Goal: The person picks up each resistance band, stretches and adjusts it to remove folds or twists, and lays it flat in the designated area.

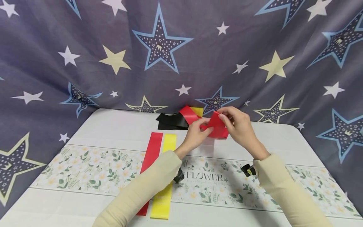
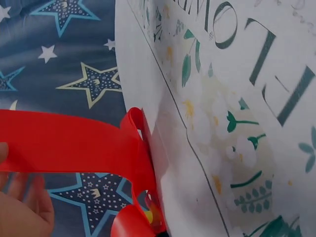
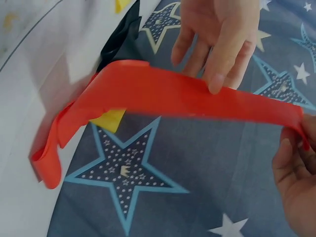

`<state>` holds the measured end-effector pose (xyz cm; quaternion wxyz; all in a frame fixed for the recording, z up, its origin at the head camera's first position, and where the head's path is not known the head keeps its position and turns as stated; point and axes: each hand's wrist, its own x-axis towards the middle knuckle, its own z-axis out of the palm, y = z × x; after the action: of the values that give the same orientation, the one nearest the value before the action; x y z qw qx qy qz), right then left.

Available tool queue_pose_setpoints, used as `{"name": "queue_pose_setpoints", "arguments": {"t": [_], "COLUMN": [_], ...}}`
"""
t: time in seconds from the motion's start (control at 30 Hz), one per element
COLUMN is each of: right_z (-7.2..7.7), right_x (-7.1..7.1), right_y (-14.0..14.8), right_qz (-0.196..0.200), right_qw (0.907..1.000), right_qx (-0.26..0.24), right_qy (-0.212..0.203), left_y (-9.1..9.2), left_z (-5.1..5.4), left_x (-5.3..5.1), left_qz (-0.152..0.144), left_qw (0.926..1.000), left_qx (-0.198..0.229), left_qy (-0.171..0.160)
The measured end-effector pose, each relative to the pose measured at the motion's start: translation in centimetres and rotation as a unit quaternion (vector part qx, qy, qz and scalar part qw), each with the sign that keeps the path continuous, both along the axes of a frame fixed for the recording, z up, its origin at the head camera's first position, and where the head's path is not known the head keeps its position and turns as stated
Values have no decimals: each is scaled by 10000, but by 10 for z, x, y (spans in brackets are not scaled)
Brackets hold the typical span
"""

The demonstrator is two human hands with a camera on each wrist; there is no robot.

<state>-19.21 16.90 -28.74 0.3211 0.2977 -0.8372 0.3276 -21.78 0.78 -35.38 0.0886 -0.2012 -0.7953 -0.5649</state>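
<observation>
A red elastic band point(image 1: 216, 126), flat and glossy, hangs at the back of the table between my hands. My right hand point(image 1: 237, 123) pinches its upper end; the right wrist view shows those fingertips at the right edge. My left hand point(image 1: 197, 131) lightly holds the same band lower down, thumb point(image 3: 217, 79) on the front and fingers partly hidden behind it. The band's lower part point(image 3: 47, 168) folds over onto the table. Next to it lie a black band point(image 1: 172, 121), another red stretch point(image 1: 188, 114) and a yellow piece point(image 1: 197, 111), bunched together.
A flat red strip point(image 1: 153, 146) and a flat yellow strip point(image 1: 169, 142) lie lengthwise on the table, partly under my left arm. A floral printed cover point(image 1: 93, 170) crosses the white table point(image 1: 113, 126). A star-patterned curtain point(image 1: 93, 28) stands right behind its back edge.
</observation>
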Motion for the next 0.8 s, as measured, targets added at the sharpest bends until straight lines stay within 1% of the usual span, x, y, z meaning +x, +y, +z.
{"name": "queue_pose_setpoints", "arguments": {"t": [0.07, 0.13, 0.27, 0.33, 0.43, 0.5, 0.67, 0.8], "right_z": [2, 5, 8, 11, 17, 22, 35, 47], "right_x": [2, 2, 1, 1, 1, 0, -1, -2], "right_y": [-2, -2, -1, -1, -1, -2, -6, -8], "right_qz": [12, 20, -31, -84, -131, -121, -206, -341], "right_qw": [10000, 9997, 9973, 9959, 9952, 9959, 9968, 9963], "right_qx": [9, -3, -247, -430, -623, -636, -645, -691], "right_qy": [-75, -245, -692, -795, -742, -626, -426, -378], "left_y": [1, 1, 1, 1, 2, 3, 2, 0], "left_z": [0, 1, 3, 3, 4, 4, 3, -2], "left_x": [0, 0, 2, 3, 4, 4, 5, 5], "left_qz": [11, 20, -38, -134, -291, -336, -314, -272], "left_qw": [9999, 9994, 9988, 9985, 9982, 9983, 9989, 9992], "left_qx": [90, 219, 415, 470, 503, 475, 355, 270], "left_qy": [147, 249, 268, 240, 163, 97, -1, -74]}}
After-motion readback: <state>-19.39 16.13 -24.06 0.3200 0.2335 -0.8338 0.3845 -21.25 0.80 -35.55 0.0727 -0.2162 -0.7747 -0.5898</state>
